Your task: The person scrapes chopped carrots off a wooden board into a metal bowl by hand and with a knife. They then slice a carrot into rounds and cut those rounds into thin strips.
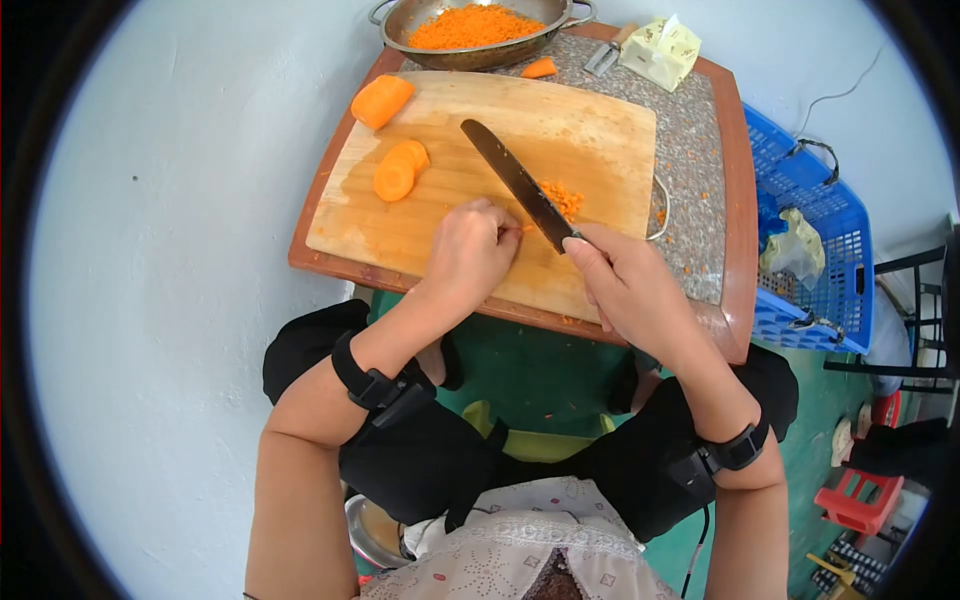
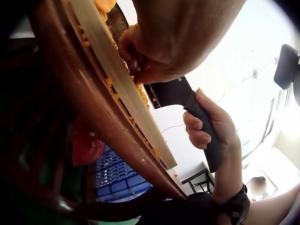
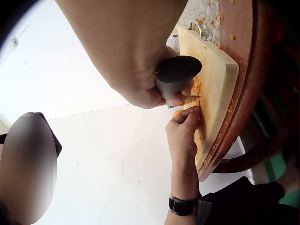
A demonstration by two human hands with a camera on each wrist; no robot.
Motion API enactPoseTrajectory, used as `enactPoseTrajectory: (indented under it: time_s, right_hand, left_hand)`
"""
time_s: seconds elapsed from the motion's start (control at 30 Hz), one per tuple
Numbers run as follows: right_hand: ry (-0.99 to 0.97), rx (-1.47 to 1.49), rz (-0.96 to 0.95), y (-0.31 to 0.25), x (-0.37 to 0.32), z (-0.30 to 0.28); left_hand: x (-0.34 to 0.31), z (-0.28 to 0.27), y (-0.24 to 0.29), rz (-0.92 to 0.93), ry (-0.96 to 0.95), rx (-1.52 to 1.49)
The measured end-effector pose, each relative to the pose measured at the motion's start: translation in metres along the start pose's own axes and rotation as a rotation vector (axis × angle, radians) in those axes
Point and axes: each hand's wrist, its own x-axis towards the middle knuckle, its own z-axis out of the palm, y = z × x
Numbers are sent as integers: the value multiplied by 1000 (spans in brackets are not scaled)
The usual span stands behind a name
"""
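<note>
My right hand (image 1: 630,285) grips the black handle of a kitchen knife (image 1: 515,180), its dark blade slanting across the wooden cutting board (image 1: 480,100). Beside the blade, my left hand (image 1: 470,250) has its fingers curled down at the board, holding a small piece of carrot (image 3: 191,104) mostly hidden by the fingers. Finely chopped carrot (image 1: 563,200) lies on the blade's far side. Round carrot slices (image 1: 400,170) overlap on the board's left part, and a thick carrot chunk (image 1: 382,101) sits at its far left corner. In the left wrist view, the knife handle (image 2: 206,136) shows within the right fingers.
A metal pan (image 1: 475,55) heaped with chopped carrot stands behind the board. Nearby are a carrot end (image 1: 539,68), a peeler (image 1: 602,58) and a tissue pack (image 1: 661,50). A blue plastic basket (image 1: 810,200) is right of the table; a white wall (image 1: 170,250) is at left.
</note>
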Motion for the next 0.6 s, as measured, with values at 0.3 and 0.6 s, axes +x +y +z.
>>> enactPoseTrajectory:
  time_s: [0.3, 0.6]
  right_hand:
    - [92, -235, -164, 0, -11, 12]
    - [-20, 24, 60, -5, 2, -3]
  left_hand:
    - [-1, 3, -3, 25, 19, 23]
    - [6, -17, -7, -88, -75, -64]
